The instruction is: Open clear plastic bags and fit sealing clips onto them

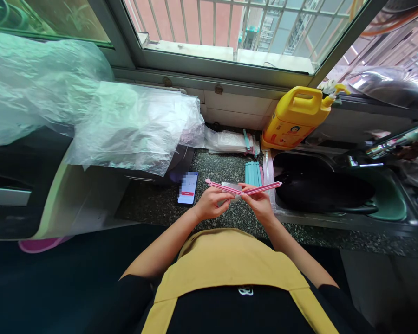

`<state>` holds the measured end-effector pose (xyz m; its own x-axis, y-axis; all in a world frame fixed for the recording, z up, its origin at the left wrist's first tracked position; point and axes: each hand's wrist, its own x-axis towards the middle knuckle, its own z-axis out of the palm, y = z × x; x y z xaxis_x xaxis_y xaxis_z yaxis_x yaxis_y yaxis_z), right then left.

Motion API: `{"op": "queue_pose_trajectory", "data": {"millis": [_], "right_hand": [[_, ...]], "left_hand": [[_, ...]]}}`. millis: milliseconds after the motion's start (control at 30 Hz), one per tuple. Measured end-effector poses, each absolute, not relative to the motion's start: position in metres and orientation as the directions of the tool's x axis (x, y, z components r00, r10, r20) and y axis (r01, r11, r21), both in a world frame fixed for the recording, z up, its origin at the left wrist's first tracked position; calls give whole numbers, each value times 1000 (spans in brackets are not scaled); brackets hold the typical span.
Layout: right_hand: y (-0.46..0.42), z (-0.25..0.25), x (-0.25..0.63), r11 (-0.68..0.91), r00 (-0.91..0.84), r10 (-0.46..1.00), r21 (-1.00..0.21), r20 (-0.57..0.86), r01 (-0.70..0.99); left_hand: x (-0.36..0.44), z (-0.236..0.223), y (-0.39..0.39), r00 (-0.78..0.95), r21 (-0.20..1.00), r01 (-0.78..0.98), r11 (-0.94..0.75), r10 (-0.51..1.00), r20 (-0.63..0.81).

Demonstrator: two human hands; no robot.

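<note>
1. Pink plastic strip clip, two slim bars meeting at a joint: raised above the dark speckled stone counter, in front of the yellow cloth apron, spread into a shallow V with the joint lowest
2. Left grip, a bare hand: fingertips pinched on the left bar, whose outer end projects free
3. Right grip, a bare hand: thumb and fingers closed on the clip beside the joint, the right bar running outward past them
4. Small piece of clear plastic film: behind the clip, between the hands; whether it passes between the bars cannot be told
5. Handling, as judged: clip very light, stiff along each bar, perhaps slippery if wet; joint the weakest place, liable to crack if twisted; film soft and apt to crumple
6. Suitable hold, as judged: a light pinch on each bar near the joint, fingers clear of the inner faces
7. Nearby on the counter: flat turquoise plastic strips in a row, left of the sink
</note>
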<state>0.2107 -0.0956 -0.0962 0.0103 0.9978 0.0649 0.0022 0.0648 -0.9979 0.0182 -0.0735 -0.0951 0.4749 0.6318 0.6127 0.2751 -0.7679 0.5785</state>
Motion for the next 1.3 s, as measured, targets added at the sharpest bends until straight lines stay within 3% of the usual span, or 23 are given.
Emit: {"op": "queue_pose_trajectory", "data": {"millis": [133,300,467,600,767,900,1033,1300], "right_hand": [[-96,-95,211,109,23,994,-992,111,68],[-99,-93,211,175,30,983,-974,181,143],[-101,-89,209,225,97,966,-963,240,148],[-102,-88,207,231,158,955,-963,251,135],[-100,-90,205,263,200,938,-957,284,126],[-100,-91,206,283,198,930,-947,309,150],[-102,-94,208,302,181,926,-937,332,176],[-104,-89,214,324,153,914,-904,375,280]], "left_hand": [[17,-95,-72,567,584,294,-757,630,531],[14,-91,-72,599,706,319,-632,712,367],[16,-92,-80,471,881,184,-436,826,310],[24,-103,-86,226,982,-55,-183,955,190],[33,-107,-83,155,914,-373,160,982,-108],[38,-96,-78,193,829,-418,372,928,-318],[43,-88,-78,174,830,-370,417,909,-379],[35,-83,-71,83,924,-248,291,957,-279]]}}
